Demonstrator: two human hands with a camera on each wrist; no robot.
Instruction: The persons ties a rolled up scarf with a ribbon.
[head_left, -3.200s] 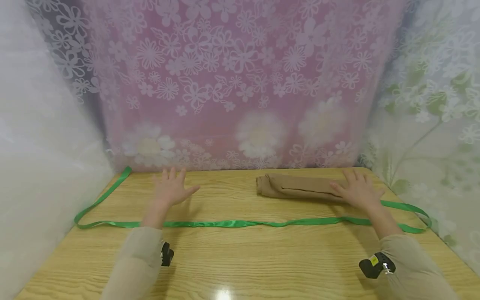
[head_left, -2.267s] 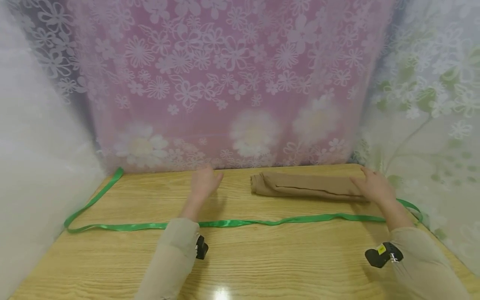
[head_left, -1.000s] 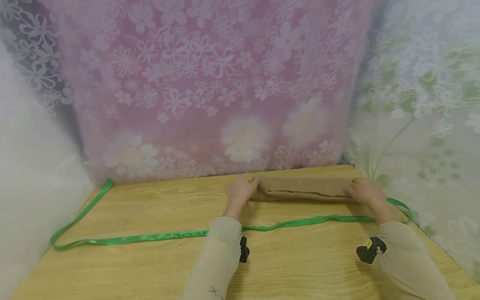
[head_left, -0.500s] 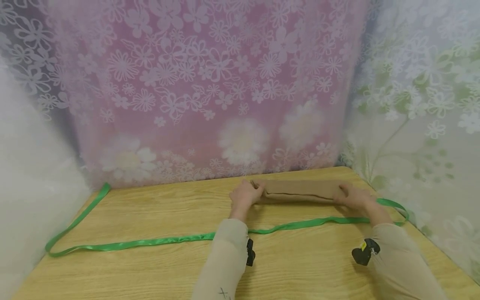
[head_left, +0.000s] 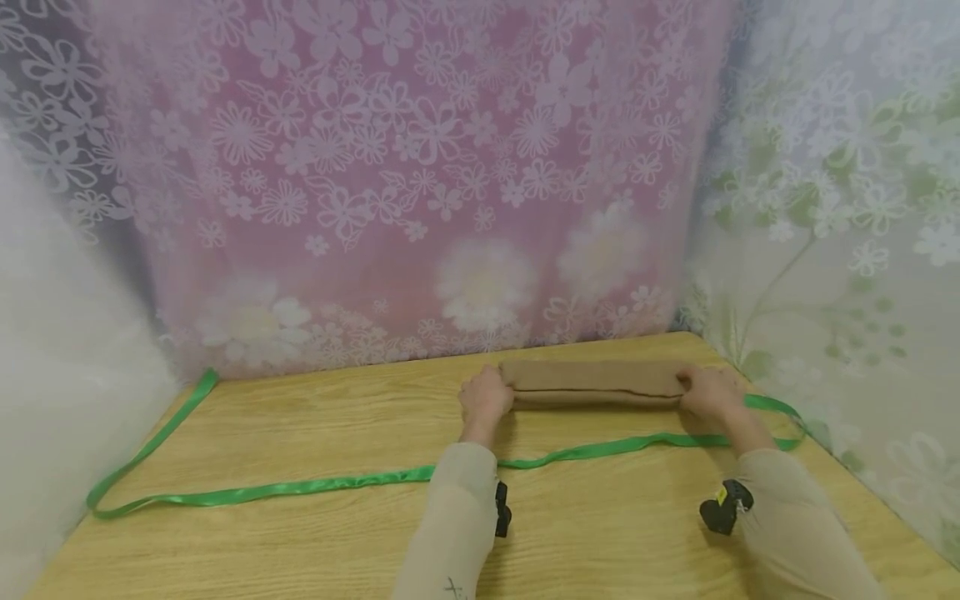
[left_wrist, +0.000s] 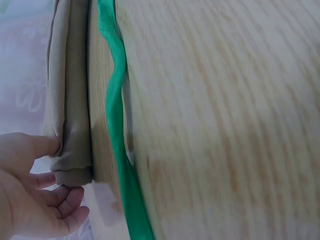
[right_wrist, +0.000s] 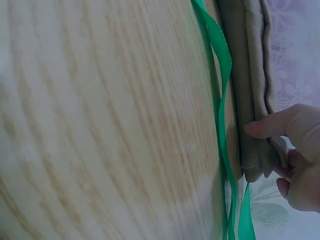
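A brown folded cloth, long and narrow with an open fold along its front side, lies near the back of the table. My left hand grips its left end. In the left wrist view the thumb presses the cloth's end while the other fingers curl by its underside. At the opposite end my right hand pinches the cloth, thumb on the near face and fingers partly hidden behind it. A green ribbon runs across the table in front of the cloth and under both forearms.
The ribbon bends back at both sides, its left end reaching the table's back left corner. Behind the wooden table hangs a pink flowered curtain. Pale sheets stand at left and right, close to the table's sides.
Both hands came from open above the table to the cloth's two ends and took hold. The cloth's left end has been straightened. The head view has shifted slightly.
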